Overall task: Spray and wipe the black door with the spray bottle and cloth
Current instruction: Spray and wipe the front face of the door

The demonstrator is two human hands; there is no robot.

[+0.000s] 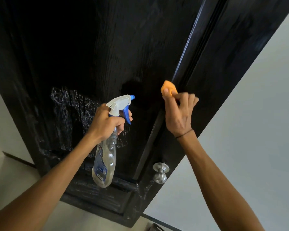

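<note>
The black door fills most of the view, its wood grain showing, with whitish wet streaks on the lower left panel. My left hand grips the neck of a clear spray bottle with a white and blue trigger head, its nozzle pointing right at the door. My right hand pinches a small bunched orange cloth against the door beside the raised moulding of the panel's right edge.
A silver round door knob sticks out below my right wrist. Pale walls flank the door on the right and lower left. A dark skirting line runs along the floor at the lower left.
</note>
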